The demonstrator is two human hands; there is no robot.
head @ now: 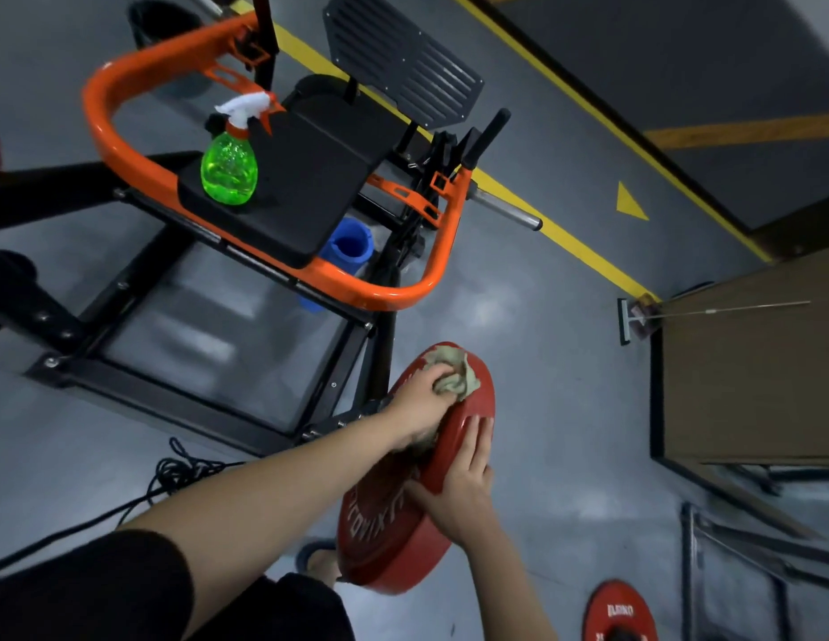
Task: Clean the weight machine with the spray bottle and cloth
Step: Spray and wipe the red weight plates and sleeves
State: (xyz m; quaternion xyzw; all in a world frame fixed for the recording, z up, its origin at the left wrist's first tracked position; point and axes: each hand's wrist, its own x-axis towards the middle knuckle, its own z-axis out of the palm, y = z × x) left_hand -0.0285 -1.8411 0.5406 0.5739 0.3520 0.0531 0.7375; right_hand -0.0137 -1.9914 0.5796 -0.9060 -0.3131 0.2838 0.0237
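Your left hand (422, 395) bunches the beige cloth (454, 373) against the rim of the red weight plate (394, 543), whose white lettering is too skewed to read, your right hand (463, 490) lies straight-fingered on that rim, and the green spray bottle (229, 167) stands upright on the black seat pad (315, 178) of the orange-framed weight machine (98, 124).

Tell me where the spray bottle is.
In the head view's upper left, the green spray bottle stands upright on the machine's black pad, inside the orange frame.
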